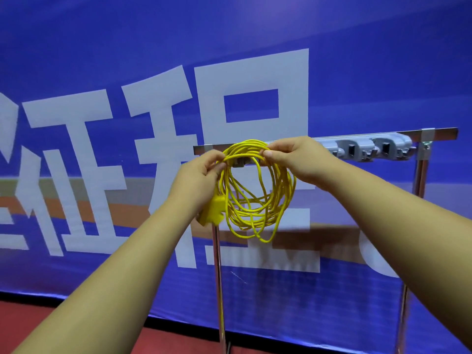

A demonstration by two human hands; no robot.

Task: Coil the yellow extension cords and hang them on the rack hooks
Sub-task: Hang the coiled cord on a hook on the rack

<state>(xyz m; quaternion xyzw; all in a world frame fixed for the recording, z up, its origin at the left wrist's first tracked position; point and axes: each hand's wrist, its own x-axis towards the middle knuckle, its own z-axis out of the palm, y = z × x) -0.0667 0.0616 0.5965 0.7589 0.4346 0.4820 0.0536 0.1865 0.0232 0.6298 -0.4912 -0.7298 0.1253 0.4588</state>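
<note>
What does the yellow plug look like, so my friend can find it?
Find the big blue banner, then the silver rack before it. At the rack's left end, a left hand and a right hand hold a coil of yellow cord. The plug hangs under the left hand: a chunky yellow block, the only solid lump beside thin loops.

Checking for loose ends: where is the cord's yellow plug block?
Head view, left of centre: the yellow plug block hangs just below the left hand, at the left edge of the coiled yellow extension cord, in front of the metal rack's left post.
</note>
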